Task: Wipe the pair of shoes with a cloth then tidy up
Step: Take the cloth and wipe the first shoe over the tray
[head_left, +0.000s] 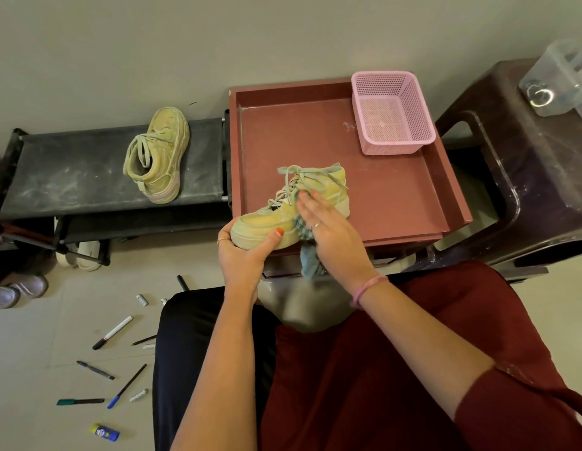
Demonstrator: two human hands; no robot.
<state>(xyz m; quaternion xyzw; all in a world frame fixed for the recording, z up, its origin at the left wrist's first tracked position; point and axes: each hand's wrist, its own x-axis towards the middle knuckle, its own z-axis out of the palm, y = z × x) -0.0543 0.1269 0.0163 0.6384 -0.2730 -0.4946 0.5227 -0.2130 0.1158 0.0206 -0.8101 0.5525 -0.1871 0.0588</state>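
Here, mid-wipe on one shoe (289, 209), held tilted over the near-left corner of the red tray (397, 203), toe toward the left and down, heel up and to the right, long axis running from lower left to upper right. Left hand (247, 252) clasped round the toe from beneath, thumb laid over the sole edge. Right hand (328, 229) flat, fingers straight, pressing the blue-green cloth (311, 262) against the shoe's side just below the laces, the cloth's loose end hanging under the palm. Right hand nearer the heel and so, judging by the pose, better placed to sweep on along the axis toward the upper right, with the left steadying the toe. Two shoes in all: the second shoe (159, 154) lying well apart on the black rack (71, 170) to the left, still dusty-looking, probably not yet wiped. One cloth. One pink basket (392, 113) in the tray's far-right corner, nothing visible inside. One clear container (563, 76) on the dark stool (527, 177) at right. About half a dozen pens and markers (112, 333) scattered on the floor at lower left, exact count hard to fix.
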